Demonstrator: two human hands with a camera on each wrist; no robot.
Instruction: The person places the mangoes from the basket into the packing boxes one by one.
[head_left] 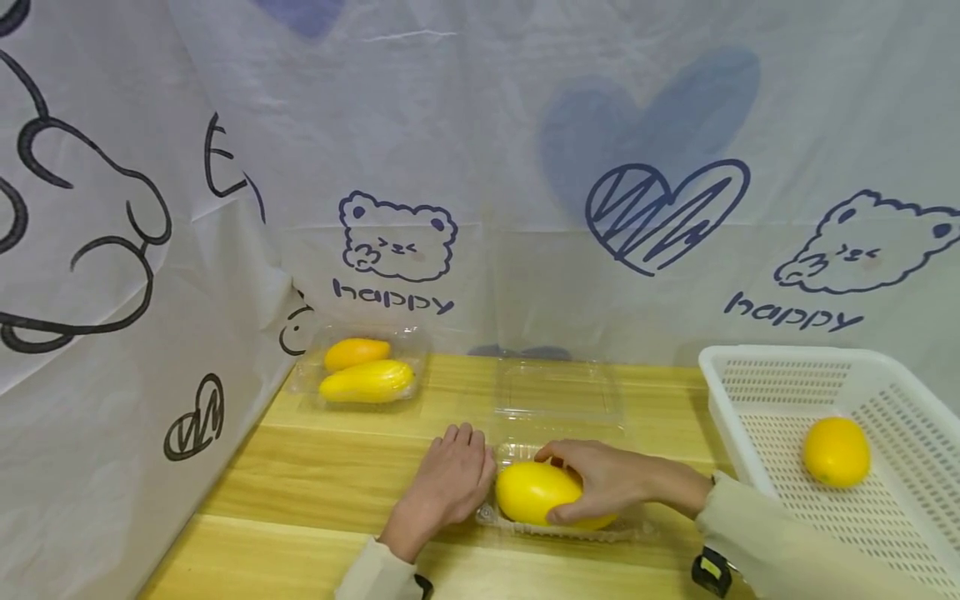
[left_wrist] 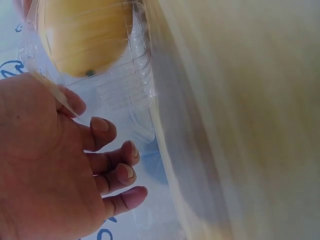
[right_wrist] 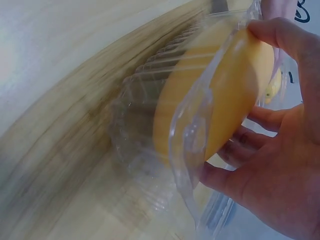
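A smooth, mango-like yellow fruit point(head_left: 536, 493) lies in an open clear plastic container point(head_left: 570, 531) on the wooden table. My right hand point(head_left: 603, 479) grips its right part, thumb on the near side and fingers over the far side. In the right wrist view the fruit point(right_wrist: 235, 95) shows above the container's rim, fingertips against it. At the container's left end, my left hand point(head_left: 453, 475) holds the plastic edge between thumb and index finger. Its other fingers point(left_wrist: 125, 202) are loosely bent in the left wrist view. The small dark end of the fruit point(left_wrist: 85, 50) faces that hand.
The container's raised clear lid point(head_left: 558, 392) stands behind it. At the back left, another clear box point(head_left: 420, 342) holds an orange-yellow fruit point(head_left: 352, 353) and a ribbed yellow one point(head_left: 367, 382). A white perforated basket point(head_left: 720, 400) with one yellow-orange fruit point(head_left: 836, 452) is at right. Printed cloth point(head_left: 525, 275) hangs behind.
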